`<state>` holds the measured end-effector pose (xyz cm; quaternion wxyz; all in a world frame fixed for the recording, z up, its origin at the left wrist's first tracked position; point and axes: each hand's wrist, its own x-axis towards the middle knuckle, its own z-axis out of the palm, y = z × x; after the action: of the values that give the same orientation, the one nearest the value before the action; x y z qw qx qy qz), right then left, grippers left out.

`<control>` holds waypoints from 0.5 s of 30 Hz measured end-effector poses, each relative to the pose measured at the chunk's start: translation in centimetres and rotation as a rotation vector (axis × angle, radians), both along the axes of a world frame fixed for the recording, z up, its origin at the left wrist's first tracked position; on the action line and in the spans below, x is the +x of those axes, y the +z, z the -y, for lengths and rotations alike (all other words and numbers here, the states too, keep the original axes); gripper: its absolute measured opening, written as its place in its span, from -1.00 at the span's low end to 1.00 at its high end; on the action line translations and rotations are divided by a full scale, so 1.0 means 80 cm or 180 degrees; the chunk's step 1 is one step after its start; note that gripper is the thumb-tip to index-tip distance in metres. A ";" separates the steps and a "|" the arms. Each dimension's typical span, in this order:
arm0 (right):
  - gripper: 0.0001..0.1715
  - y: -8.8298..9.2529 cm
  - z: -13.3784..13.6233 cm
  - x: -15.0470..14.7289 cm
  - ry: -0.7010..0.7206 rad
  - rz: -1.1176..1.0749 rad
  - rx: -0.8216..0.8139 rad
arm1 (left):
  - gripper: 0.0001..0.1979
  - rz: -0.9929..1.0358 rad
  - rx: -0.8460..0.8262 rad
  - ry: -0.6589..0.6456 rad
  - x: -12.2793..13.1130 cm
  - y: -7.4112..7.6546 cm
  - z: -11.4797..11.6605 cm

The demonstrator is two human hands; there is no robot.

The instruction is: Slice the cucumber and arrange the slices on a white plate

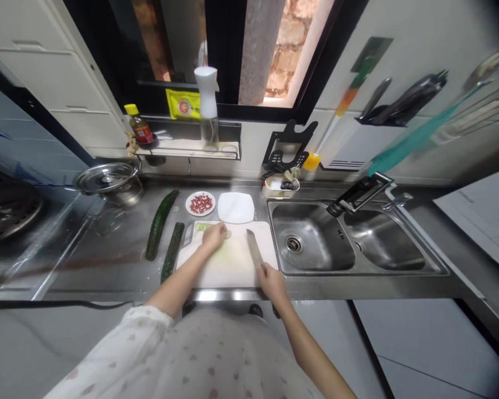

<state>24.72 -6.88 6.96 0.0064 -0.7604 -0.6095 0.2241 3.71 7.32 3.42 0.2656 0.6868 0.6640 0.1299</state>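
My left hand (214,236) is over the upper left of the white cutting board (237,271), its fingers bunched together around a pale green cucumber slice (228,234) that shows at the fingertips. Just left of that hand lies a short row of cucumber slices (202,226). In my right hand (271,279) is a kitchen knife (254,247), gripped by the handle, its blade pointing away from me over the board's right side. Left of the board lie a cut cucumber (172,252) and a longer whole cucumber (161,226).
Behind the board are a plate of chopped reddish meat (201,204) and a white square plate (235,208). A double steel sink (311,260) adjoins on the right. A lidded pot (122,185) stands at the back left. Bottles line the wall rack (183,151).
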 end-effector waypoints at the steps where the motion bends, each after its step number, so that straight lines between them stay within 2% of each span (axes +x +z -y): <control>1: -0.63 0.002 0.000 -0.001 0.0020 0.0021 -0.0033 | -0.86 0.0142 -0.0099 0.0081 -0.005 0.000 0.004; 4: -0.64 0.009 0.000 -0.006 0.0184 0.0025 -0.0098 | -0.87 0.0427 -0.0338 0.0258 -0.025 -0.004 0.020; 8: -0.63 0.013 0.002 -0.014 0.0608 0.0147 -0.0226 | -0.86 0.0471 -0.0466 0.0510 -0.050 -0.013 0.045; 15: -0.63 0.024 -0.004 -0.036 0.1358 0.0446 -0.0407 | -0.81 0.0110 -0.0308 0.0572 -0.067 -0.020 0.068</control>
<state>21.87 -6.55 8.86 -0.1316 -0.6269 -0.7400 0.2052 -1.67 1.89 1.81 0.2972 0.6085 0.7237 0.1328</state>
